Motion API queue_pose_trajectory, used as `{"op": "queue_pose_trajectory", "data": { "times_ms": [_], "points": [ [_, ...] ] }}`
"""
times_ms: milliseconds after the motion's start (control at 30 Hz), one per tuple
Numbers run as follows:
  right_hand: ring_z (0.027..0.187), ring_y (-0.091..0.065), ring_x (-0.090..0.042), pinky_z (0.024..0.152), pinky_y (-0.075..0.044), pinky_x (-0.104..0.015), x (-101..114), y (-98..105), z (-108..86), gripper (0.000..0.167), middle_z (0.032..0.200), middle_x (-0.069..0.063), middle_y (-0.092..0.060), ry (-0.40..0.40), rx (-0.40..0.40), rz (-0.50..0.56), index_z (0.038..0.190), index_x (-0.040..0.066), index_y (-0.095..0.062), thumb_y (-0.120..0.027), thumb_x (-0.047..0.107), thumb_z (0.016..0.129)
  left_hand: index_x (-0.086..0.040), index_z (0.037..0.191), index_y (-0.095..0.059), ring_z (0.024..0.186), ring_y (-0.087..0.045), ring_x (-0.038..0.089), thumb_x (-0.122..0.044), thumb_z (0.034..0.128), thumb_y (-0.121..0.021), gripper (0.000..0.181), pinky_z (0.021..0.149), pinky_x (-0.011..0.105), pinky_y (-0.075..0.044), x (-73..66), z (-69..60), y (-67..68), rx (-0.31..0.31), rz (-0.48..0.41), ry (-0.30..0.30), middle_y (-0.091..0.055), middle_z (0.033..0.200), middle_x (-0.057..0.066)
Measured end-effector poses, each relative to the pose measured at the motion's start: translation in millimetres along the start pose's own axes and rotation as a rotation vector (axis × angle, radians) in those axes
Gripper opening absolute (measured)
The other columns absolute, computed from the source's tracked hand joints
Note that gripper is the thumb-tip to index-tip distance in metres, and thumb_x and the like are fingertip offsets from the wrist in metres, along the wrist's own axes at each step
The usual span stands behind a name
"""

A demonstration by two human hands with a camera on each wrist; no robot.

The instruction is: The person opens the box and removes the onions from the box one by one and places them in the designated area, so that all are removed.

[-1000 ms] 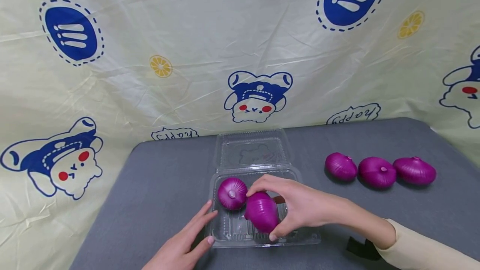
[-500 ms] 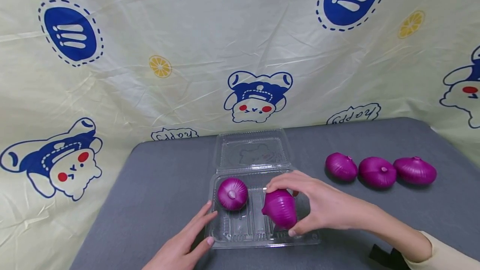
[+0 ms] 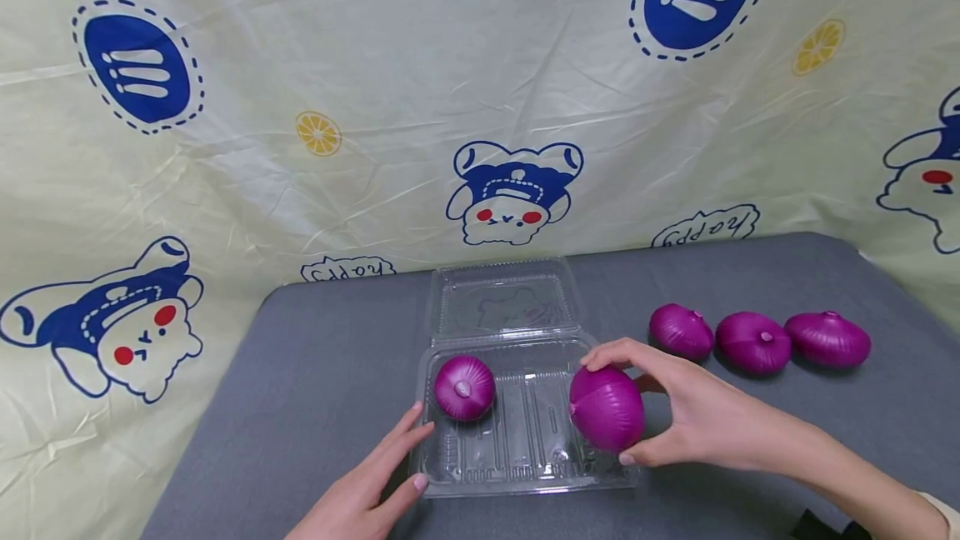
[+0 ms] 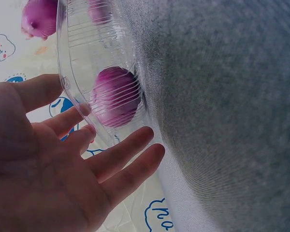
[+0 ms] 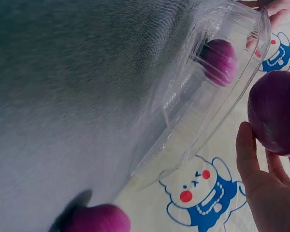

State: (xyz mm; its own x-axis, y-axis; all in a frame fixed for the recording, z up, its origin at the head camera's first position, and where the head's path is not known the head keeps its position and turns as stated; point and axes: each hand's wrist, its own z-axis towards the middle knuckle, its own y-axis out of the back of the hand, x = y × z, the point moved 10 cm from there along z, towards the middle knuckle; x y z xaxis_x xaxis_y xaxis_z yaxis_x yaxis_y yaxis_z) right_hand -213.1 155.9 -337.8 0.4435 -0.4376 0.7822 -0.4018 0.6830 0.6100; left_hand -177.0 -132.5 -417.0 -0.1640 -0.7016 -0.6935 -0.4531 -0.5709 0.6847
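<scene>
My right hand [image 3: 697, 415] grips a purple onion [image 3: 606, 408] between thumb and fingers, above the right edge of a clear plastic clamshell box [image 3: 525, 486]. In the right wrist view the held onion [image 5: 275, 112] hangs apart from the box wall. A second onion [image 3: 464, 388] sits inside the box on its left side, and shows through the ribbed wall in the left wrist view. Beside the box's left edge rests my left hand [image 3: 367, 477], fingers spread and fairly straight, its fingertips touching the rim. The box's lid [image 3: 506, 298] lies folded back behind it.
Three more purple onions, the left one [image 3: 681, 332], the middle one [image 3: 753, 343] and the right one [image 3: 828, 340], lie in a row on the grey table [image 3: 337, 357] to the right. A printed cloth [image 3: 390, 107] hangs behind the table.
My right hand has carried its onion rightward, from beside the onion in the box to the box's right edge. The left hand and the other onions stay where they were.
</scene>
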Motion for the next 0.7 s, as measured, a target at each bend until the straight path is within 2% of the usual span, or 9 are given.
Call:
{"op": "queue_pose_trajectory", "data": {
  "times_ms": [133, 267, 433, 700],
  "points": [
    [0.118, -0.049, -0.031, 0.073, -0.056, -0.03, -4.0, 11.5, -10.5, 0.082, 0.132, 0.006, -0.049, -0.009, -0.07, -0.035, 0.13, 0.03, -0.048, -0.094, 0.024, 0.062, -0.026, 0.151, -0.039, 0.143, -0.029, 0.026, -0.053, 0.0989, -0.05, 0.06, 0.103, 0.062, -0.035, -0.1, 0.2, 0.0, 0.0, -0.006, -0.005, -0.018, 0.162, -0.008],
    [0.116, -0.048, -0.02, 0.072, -0.056, -0.03, -9.3, 20.1, -20.5, 0.086, 0.129, 0.008, -0.049, -0.025, -0.125, -0.106, 0.133, 0.032, -0.048, -0.095, 0.028, 0.06, -0.024, 0.151, -0.039, 0.144, -0.028, 0.027, -0.052, 0.0992, -0.05, 0.06, 0.104, 0.062, -0.034, -0.1, 0.4, -0.4, 0.005, -0.013, -0.007, -0.018, 0.162, -0.007],
    [0.116, -0.044, -0.01, 0.072, -0.056, -0.03, -15.7, 25.2, -28.3, 0.091, 0.133, 0.011, -0.046, -0.023, -0.143, -0.194, 0.137, 0.035, -0.048, -0.095, 0.026, 0.06, -0.025, 0.151, -0.039, 0.143, -0.029, 0.027, -0.052, 0.099, -0.05, 0.06, 0.103, 0.063, -0.034, 0.9, 0.6, -0.5, 0.009, -0.013, 0.005, -0.018, 0.162, -0.007],
    [0.117, -0.04, -0.006, 0.071, -0.055, -0.03, -25.1, 35.7, -37.5, 0.091, 0.131, 0.014, -0.048, -0.014, -0.169, -0.256, 0.136, 0.034, -0.051, -0.096, 0.022, 0.057, -0.026, 0.151, -0.039, 0.143, -0.029, 0.027, -0.053, 0.099, -0.05, 0.06, 0.102, 0.062, -0.036, -0.6, 0.1, 0.5, -0.001, -0.004, -0.004, -0.018, 0.162, -0.009]
  ]
}}
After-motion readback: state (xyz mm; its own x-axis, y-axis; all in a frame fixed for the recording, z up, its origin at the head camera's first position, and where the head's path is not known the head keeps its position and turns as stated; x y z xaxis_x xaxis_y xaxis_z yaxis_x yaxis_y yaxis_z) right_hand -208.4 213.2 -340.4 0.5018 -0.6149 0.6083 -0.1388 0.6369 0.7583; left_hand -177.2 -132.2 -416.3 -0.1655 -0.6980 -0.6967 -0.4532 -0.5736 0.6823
